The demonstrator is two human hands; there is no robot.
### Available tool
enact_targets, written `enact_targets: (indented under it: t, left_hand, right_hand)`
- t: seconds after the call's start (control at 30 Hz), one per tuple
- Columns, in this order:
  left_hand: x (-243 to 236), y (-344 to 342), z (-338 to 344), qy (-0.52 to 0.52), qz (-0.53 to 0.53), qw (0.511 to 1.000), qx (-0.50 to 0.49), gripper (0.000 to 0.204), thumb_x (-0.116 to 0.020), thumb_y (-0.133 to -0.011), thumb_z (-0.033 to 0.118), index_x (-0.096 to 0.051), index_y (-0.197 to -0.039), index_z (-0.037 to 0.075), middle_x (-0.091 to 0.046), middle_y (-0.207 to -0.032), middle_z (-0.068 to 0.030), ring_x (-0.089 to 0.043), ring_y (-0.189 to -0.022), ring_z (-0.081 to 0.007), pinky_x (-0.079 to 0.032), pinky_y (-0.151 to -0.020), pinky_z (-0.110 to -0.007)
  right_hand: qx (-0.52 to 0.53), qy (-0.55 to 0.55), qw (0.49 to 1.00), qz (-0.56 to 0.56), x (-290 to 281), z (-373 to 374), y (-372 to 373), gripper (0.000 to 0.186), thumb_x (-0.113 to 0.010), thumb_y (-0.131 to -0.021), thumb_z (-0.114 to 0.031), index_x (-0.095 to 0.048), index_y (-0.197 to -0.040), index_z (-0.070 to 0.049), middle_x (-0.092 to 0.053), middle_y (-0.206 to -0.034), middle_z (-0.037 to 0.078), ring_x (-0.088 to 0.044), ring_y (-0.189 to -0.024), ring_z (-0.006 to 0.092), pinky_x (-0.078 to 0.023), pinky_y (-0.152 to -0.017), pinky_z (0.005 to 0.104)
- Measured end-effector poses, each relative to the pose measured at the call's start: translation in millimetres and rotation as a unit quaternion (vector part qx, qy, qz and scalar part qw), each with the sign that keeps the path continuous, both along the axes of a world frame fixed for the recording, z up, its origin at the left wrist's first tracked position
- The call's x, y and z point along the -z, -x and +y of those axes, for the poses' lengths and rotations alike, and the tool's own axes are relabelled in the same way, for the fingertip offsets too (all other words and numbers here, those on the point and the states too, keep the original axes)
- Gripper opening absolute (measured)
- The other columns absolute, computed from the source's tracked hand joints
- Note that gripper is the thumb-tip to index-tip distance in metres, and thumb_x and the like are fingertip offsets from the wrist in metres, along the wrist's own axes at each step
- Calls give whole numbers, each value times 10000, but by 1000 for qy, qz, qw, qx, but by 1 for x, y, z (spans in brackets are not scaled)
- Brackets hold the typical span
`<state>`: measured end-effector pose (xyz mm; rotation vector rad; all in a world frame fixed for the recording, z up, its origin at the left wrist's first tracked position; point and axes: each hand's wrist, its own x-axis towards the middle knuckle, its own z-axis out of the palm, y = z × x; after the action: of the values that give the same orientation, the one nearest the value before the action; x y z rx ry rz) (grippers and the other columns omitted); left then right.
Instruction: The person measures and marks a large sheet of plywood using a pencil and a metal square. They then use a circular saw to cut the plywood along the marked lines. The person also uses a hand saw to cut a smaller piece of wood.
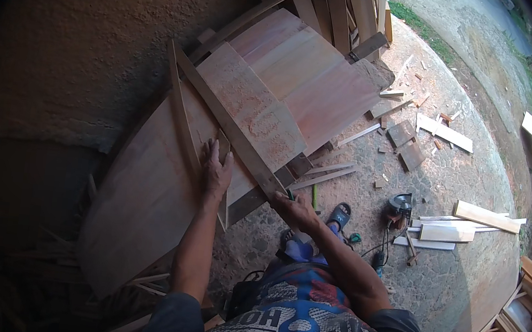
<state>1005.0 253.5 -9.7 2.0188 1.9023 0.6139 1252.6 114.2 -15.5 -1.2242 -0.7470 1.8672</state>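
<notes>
Left hand point(214, 172) spread beside long plank point(235, 132) | right hand point(298, 212) curled at near end, pinch unclear | offcuts point(413, 156) right of it sawn; remainder unclear

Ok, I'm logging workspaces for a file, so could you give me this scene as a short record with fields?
Left hand: fingers spread, resting on thin wood strips
Right hand: at the near end of the long plank, with a small dark-green item at its fingers, kind unclear
Long plank position: slantwise, beside the sawdust-covered board
Ground: circular saw, scattered wood offcuts
Footwear: sandals
Background: rough wall, bundled boards at the top
</notes>
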Motion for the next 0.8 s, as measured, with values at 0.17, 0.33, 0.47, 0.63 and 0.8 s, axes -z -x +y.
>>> enact_targets:
  t: [0.17,0.33,0.47,0.63,0.8]
  left_hand:
    - [-6,-7,-2,-2,5,1000,-1,633,-541,-998,314,-371,-1489,-48,-320,-1573,-290,-219,-1501,-433,-233,-1226,-467]
    - [-6,-8,-1,-10,15,1000,-2,640,-550,-990,308,-375,-1480,-63,-325,-1566,-301,-218,-1499,-442,-222,-1228,-473]
    - [-6,-6,-1,-4,9,1000,-3,648,-560,-980,300,-374,-1481,-67,-322,-1568,-301,-218,-1499,-443,-214,-1231,-472]
    - [-4,-4,1,-4,-7,1000,5,650,-560,-978,296,-375,-1481,-72,-320,-1570,-300,-220,-1498,-445,-209,-1232,-475]
    - [-2,-4,1,-9,-1,1000,5,647,-556,-979,302,-385,-1475,-76,-327,-1563,-306,-234,-1491,-452,-213,-1231,-479]
  right_hand:
    - [-1,11,1000,-7,-12,1,-4,378,-620,-991,-388,-672,-823,-54,-575,-695,-40,-483,-633,67,-387,-559,287]
    - [2,8,1000,7,-9,1,-4,366,-635,-986,-380,-678,-831,-52,-577,-696,-37,-488,-637,70,-394,-565,283]
    - [5,13,1000,11,-13,1,-4,373,-642,-982,-384,-685,-834,-44,-583,-697,-33,-500,-639,70,-403,-569,280]
    - [4,10,1000,15,1,0,-2,382,-638,-983,-391,-682,-823,-46,-581,-692,-33,-498,-635,67,-401,-562,283]
    - [2,0,1000,22,2,0,-2,392,-632,-984,-400,-668,-804,-54,-565,-680,-39,-480,-623,70,-389,-552,290]
